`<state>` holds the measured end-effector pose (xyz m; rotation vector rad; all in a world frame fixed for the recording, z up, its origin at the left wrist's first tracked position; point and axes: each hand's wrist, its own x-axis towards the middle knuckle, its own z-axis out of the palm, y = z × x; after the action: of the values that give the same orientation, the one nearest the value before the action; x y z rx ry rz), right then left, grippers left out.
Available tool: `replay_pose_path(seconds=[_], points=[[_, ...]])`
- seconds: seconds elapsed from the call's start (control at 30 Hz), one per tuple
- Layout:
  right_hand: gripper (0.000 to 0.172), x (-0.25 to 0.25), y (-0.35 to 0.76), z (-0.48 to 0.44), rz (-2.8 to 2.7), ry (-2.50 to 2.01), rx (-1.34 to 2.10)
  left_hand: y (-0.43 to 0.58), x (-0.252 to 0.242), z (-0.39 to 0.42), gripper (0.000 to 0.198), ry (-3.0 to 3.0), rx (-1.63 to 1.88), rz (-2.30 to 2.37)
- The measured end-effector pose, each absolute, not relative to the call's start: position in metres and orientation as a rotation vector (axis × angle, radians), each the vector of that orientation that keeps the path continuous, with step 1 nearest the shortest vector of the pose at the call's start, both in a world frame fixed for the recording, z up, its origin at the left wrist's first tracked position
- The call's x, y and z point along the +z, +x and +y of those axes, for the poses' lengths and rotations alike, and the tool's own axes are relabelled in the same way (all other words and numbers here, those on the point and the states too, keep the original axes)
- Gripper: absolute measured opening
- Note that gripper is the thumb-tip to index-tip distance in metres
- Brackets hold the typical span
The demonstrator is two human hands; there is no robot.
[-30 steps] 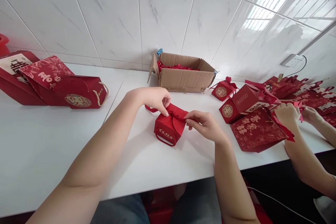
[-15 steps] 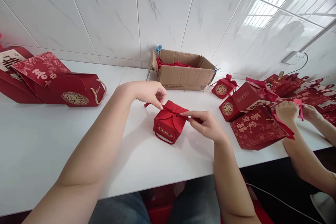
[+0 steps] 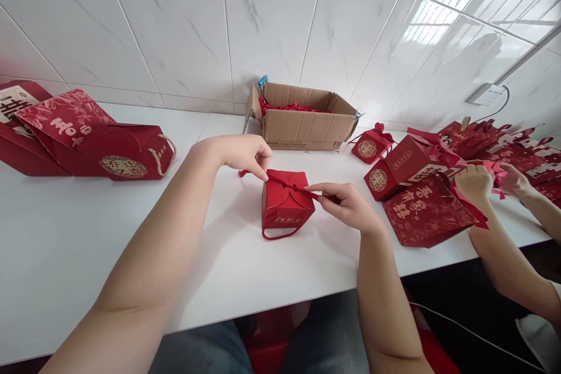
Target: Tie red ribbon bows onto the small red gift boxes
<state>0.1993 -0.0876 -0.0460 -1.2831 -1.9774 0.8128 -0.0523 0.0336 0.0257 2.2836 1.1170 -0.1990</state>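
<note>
A small red gift box (image 3: 286, 204) with petal flaps closed on top stands on the white table (image 3: 65, 234), a red cord loop hanging at its front. A thin red ribbon (image 3: 283, 180) runs across its top. My left hand (image 3: 245, 155) pinches the ribbon's left end above the box's back left corner. My right hand (image 3: 346, 204) pinches the right end just off the box's right side. Both hands are closed on the ribbon, which is stretched between them.
An open cardboard carton (image 3: 302, 123) with red filling stands behind the box by the tiled wall. Large red gift bags (image 3: 87, 140) lie at the left. At the right lie several red boxes and bags (image 3: 416, 187), where another person's hands (image 3: 486, 181) hold red ribbon.
The box has turned so its front faces me squarely. My hands have drawn apart slightly, pulling the ribbon taut over the closed flaps.
</note>
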Motion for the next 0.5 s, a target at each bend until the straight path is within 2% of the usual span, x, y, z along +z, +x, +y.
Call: replay_pose_path(seconds=[0.5], points=[[0.024, -0.0478, 0.2061, -0.0854, -1.889, -1.146, 0.865, -0.0523, 0.0228, 0.0371, 0.018, 2.282, -0.069, 0.995]])
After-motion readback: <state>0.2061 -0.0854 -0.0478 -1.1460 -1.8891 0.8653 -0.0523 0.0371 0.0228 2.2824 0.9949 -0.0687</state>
